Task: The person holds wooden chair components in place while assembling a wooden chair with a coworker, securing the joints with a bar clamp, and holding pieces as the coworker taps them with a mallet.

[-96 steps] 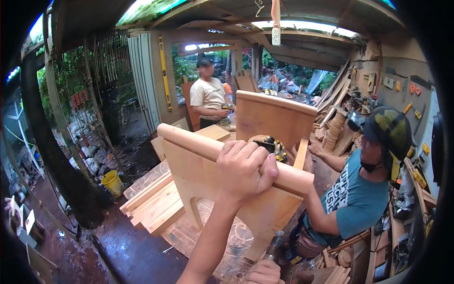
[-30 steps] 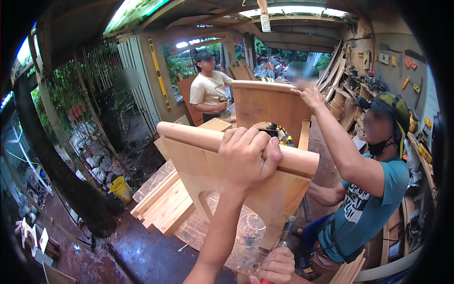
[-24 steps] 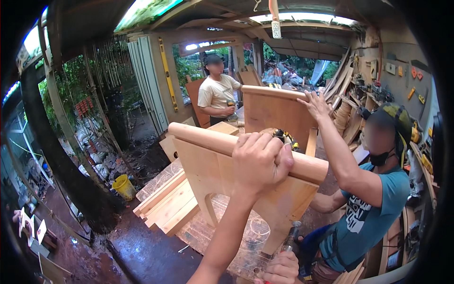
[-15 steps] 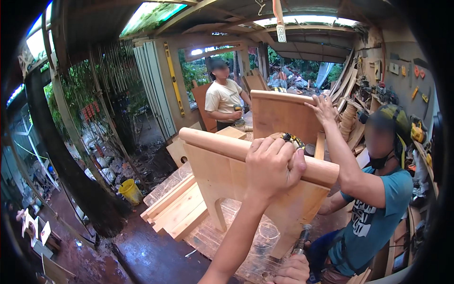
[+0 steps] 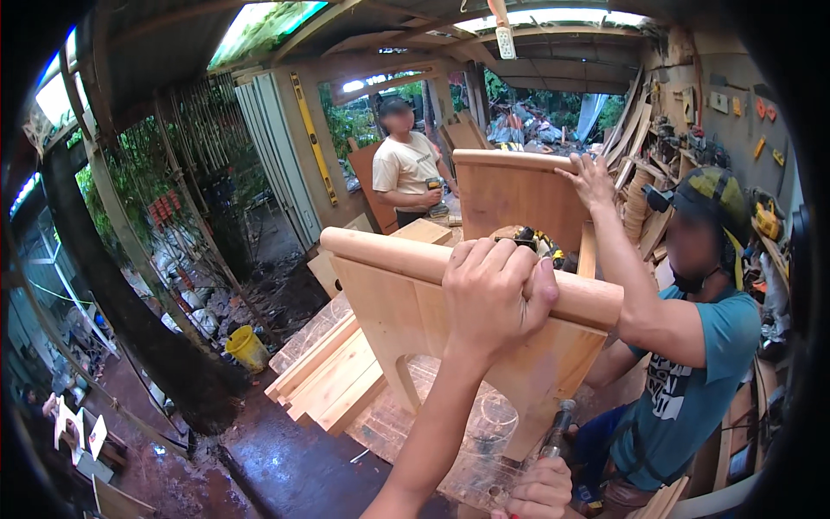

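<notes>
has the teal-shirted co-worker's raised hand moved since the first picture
Yes, upward: judged against the far wooden panel, the co-worker's raised hand was well below the panel's top edge and is now at its right end.

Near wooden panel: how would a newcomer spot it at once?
Find the worktable low in the middle. On it is a pale panel with a rounded top rail. The person's left hand clasps that rail; a co-worker's hand is at the browner panel behind.
</notes>
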`<state>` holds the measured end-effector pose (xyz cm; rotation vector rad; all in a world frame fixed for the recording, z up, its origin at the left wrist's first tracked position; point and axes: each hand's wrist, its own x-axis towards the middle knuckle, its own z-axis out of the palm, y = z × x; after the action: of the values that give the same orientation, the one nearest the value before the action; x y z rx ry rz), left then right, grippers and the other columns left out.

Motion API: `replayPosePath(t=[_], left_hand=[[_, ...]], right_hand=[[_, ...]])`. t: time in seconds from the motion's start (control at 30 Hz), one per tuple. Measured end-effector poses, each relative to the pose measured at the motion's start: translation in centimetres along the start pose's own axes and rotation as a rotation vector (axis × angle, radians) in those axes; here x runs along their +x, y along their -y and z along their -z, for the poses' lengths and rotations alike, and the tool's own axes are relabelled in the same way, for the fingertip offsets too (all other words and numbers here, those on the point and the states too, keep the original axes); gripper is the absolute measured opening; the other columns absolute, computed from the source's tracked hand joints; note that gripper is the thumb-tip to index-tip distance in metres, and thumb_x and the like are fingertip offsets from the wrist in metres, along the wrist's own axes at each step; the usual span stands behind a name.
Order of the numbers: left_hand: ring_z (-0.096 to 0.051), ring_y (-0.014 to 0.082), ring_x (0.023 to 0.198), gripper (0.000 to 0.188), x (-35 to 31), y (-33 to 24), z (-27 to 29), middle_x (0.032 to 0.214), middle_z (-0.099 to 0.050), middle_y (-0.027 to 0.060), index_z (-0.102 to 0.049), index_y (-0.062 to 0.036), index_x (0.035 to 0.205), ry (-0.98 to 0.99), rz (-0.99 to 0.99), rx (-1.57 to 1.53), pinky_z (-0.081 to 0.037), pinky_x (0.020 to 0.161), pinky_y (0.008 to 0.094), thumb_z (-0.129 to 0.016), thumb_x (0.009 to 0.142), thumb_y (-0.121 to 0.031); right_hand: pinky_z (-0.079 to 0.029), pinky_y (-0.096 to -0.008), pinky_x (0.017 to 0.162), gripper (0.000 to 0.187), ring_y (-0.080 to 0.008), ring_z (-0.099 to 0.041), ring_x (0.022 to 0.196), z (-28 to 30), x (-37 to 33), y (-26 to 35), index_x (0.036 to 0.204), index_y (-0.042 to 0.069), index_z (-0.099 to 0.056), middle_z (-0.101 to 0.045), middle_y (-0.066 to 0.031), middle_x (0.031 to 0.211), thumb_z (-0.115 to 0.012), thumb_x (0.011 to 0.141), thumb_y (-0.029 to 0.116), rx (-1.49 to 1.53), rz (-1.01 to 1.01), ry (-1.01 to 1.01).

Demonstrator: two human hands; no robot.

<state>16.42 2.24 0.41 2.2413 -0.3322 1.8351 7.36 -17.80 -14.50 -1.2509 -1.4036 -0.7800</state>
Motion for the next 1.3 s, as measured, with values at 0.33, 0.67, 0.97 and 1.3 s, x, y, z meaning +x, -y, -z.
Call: replayPosePath(t=[0.33, 0.67, 0.97, 1.3], left_hand=[[-0.057, 0.0278, 0.065, 0.026, -0.4, 0.0, 0.5, 0.065, -0.056, 0.0073, -0.061, -0.0067, 0.069, -0.029, -0.023, 0.022, -0.043, 0.068, 0.0407, -0.059, 0.088, -0.024], [-0.06, 0.0287, 0.068, 0.026, -0.3, -0.3, 0.9, 0.068, -0.06, 0.0084, -0.063, -0.006, 0.07, -0.011, -0.013, 0.044, -0.044, 0.07, 0.0412, -0.059, 0.088, -0.024], [-0.062, 0.0292, 0.072, 0.027, -0.2, -0.3, 0.1, 0.074, -0.065, 0.0094, -0.061, -0.007, 0.068, -0.023, -0.008, 0.033, -0.046, 0.073, 0.0429, -0.062, 0.087, -0.027], [-0.063, 0.026, 0.072, 0.023, -0.6, -0.2, 0.5, 0.081, -0.07, 0.0082, -0.065, -0.0085, 0.071, -0.037, -0.027, 0.016, -0.046, 0.073, 0.042, -0.063, 0.086, -0.026]], right_hand=[[-0.05, -0.034, 0.06, 0.016, -0.02, -0.059, 0.054, -0.1, 0.3, 0.0, 0.063, 0.01, -0.06, -0.059, -0.0027, 0.061, -0.074, 0.072, 0.014, 0.02, 0.044, 0.007], [-0.051, -0.0353, 0.062, 0.012, -0.0215, -0.061, 0.057, 0.0, -0.1, -0.1, 0.066, 0.008, -0.063, -0.061, -0.0038, 0.063, -0.072, 0.073, 0.013, 0.027, 0.04, 0.028], [-0.047, -0.0461, 0.081, 0.026, -0.0289, -0.064, 0.088, 1.2, -4.7, -1.7, 0.092, 0.008, -0.069, -0.07, -0.0092, 0.092, -0.077, 0.079, 0.029, -0.028, 0.041, 0.196], [-0.046, -0.053, 0.094, 0.053, -0.0377, -0.058, 0.108, 0.7, -2.9, 1.2, 0.113, 0.01, -0.057, -0.061, -0.0162, 0.114, -0.083, 0.075, 0.036, -0.233, -0.031, 0.105]])
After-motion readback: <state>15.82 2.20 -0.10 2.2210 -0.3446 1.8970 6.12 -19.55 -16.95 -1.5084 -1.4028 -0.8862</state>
